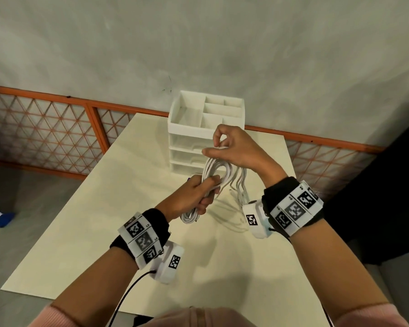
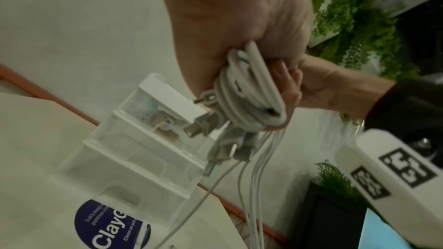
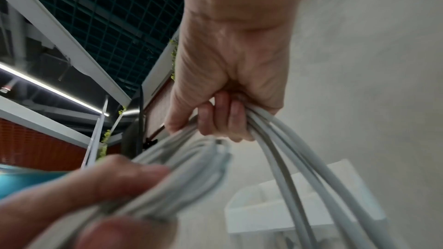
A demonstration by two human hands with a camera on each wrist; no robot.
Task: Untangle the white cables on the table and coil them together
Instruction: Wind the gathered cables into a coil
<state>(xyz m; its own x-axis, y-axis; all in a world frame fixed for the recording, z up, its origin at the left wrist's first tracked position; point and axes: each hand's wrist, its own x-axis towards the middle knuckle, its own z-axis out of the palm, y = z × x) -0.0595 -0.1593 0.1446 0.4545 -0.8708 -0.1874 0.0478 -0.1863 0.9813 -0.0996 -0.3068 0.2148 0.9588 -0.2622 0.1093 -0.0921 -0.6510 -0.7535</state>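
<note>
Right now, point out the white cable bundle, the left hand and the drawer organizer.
white cable bundle [image 1: 222, 169]: head view, on the looped strands between the hands.
left hand [image 1: 194, 197]: head view, on the knuckles gripping the bundle.
drawer organizer [image 1: 175, 109]: head view, on its top left rim.

Table [image 1: 80, 232]: cream top, rectangular, set against the grey wall.
Drawer organiser [image 1: 206, 131]: white, stacked clear drawers, open compartments on top; stands at the table's far edge.
Cable ends [image 1: 236, 220]: loose white strands trail down and seem to rest on the top, though blur hides contact.
</note>
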